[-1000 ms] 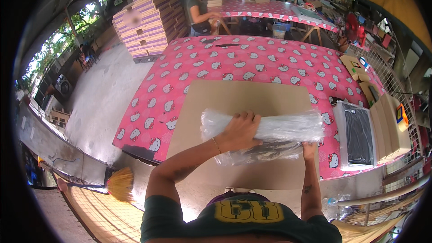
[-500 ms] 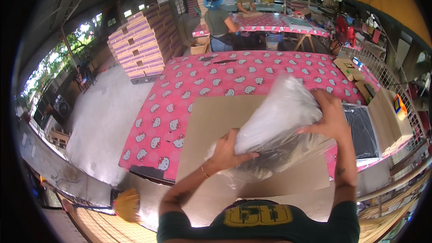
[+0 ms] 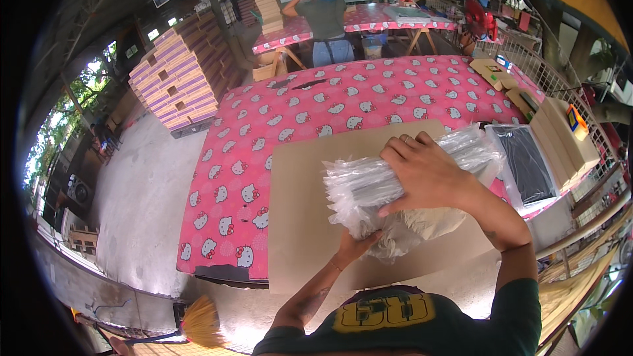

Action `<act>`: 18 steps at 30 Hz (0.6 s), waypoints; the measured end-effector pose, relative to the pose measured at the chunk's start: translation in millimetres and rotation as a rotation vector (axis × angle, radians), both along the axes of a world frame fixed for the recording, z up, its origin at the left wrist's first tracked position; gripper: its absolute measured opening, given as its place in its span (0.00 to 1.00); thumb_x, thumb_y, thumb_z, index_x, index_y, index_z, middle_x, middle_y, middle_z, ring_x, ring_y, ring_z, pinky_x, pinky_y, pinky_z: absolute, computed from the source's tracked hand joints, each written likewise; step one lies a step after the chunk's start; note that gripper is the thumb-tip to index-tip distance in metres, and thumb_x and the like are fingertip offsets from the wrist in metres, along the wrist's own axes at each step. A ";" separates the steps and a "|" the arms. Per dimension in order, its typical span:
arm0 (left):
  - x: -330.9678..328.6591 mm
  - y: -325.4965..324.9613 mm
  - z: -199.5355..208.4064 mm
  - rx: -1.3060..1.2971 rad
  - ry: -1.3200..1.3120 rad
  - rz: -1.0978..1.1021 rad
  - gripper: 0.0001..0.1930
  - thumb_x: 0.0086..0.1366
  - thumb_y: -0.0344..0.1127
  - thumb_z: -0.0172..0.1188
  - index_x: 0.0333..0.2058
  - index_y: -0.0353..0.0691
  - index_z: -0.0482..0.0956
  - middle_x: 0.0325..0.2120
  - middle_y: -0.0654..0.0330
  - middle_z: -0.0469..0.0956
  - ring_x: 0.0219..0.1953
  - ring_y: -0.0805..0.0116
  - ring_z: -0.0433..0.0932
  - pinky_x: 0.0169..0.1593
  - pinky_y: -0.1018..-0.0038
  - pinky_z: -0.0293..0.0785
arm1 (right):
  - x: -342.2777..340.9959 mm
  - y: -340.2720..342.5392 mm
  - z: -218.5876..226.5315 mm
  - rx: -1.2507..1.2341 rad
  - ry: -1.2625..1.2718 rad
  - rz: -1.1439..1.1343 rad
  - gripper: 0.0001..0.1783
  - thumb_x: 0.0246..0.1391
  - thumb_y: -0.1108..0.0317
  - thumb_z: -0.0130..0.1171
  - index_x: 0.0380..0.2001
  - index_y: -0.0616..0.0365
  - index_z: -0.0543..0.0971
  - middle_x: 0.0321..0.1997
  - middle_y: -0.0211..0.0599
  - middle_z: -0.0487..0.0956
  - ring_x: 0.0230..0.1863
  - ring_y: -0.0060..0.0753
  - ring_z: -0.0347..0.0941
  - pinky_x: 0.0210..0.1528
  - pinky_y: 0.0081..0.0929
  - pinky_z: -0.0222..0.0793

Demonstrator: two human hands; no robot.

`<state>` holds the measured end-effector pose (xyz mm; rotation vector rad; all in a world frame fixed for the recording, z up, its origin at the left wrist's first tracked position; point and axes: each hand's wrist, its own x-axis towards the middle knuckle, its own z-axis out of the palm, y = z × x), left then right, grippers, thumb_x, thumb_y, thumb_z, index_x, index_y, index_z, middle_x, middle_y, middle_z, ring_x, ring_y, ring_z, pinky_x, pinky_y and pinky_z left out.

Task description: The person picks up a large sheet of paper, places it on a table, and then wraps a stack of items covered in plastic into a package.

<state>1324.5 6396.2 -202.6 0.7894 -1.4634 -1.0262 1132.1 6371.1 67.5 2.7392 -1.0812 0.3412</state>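
Note:
Both my hands are on a crinkled bundle of clear plastic sheets [image 3: 362, 184], held above a flat brown cardboard sheet [image 3: 300, 178]. My right hand [image 3: 428, 175] reaches over the top of the bundle, fingers curled on its far side and thumb on the near side. At the bundle's lower left corner, my left hand [image 3: 356, 245] grips with the thumb in front; its other fingers are mostly hidden behind the plastic. The cardboard lies on a table with a pink cat-print cover [image 3: 224, 191]. To the right lies a flat black item [image 3: 527, 161] wrapped in clear plastic.
Along the table's right side stand a brown box [image 3: 560, 142] with a yellow-orange object [image 3: 577, 122] on it and smaller open cartons [image 3: 494, 74]. Stacked cartons [image 3: 181, 86] rise at the left. A person [image 3: 323, 23] stands beyond the table. A broom [image 3: 201, 322] is at lower left.
The bundle has turned from a tilted, fanned shape to lying crosswise and lower. My right hand has moved left over its top; my left hand has shifted right and down. The view has shifted slightly.

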 end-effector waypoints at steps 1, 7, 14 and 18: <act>-1.4 0.4 -0.2 0.019 0.023 -0.008 0.29 0.54 0.29 0.73 0.54 0.34 0.71 0.48 0.56 0.77 0.50 0.65 0.76 0.54 0.67 0.73 | -0.7 -0.8 0.7 0.034 0.002 0.001 0.52 0.32 0.30 0.69 0.48 0.66 0.70 0.48 0.46 0.73 0.53 0.46 0.71 0.56 0.41 0.59; -0.3 0.1 -16.2 0.076 0.022 -0.079 0.28 0.58 0.28 0.69 0.56 0.33 0.69 0.49 0.56 0.76 0.52 0.67 0.74 0.57 0.68 0.71 | -44.1 -0.5 14.0 0.093 -0.009 0.005 0.58 0.34 0.35 0.71 0.64 0.58 0.66 0.62 0.46 0.71 0.64 0.48 0.67 0.67 0.49 0.53; 2.5 8.9 -43.9 0.053 0.046 -0.005 0.26 0.56 0.24 0.68 0.53 0.32 0.70 0.49 0.56 0.76 0.51 0.68 0.74 0.55 0.69 0.72 | -118.0 17.2 0.4 0.097 -0.267 -0.318 0.62 0.29 0.38 0.75 0.68 0.51 0.63 0.68 0.45 0.66 0.70 0.52 0.58 0.72 0.49 0.47; 8.2 12.3 -74.9 0.068 0.168 0.100 0.25 0.56 0.25 0.68 0.53 0.31 0.71 0.49 0.56 0.76 0.50 0.68 0.75 0.54 0.71 0.73 | -175.5 -0.6 -102.1 0.345 -1.082 -0.142 0.63 0.33 0.40 0.76 0.69 0.60 0.60 0.70 0.45 0.63 0.71 0.45 0.57 0.70 0.41 0.52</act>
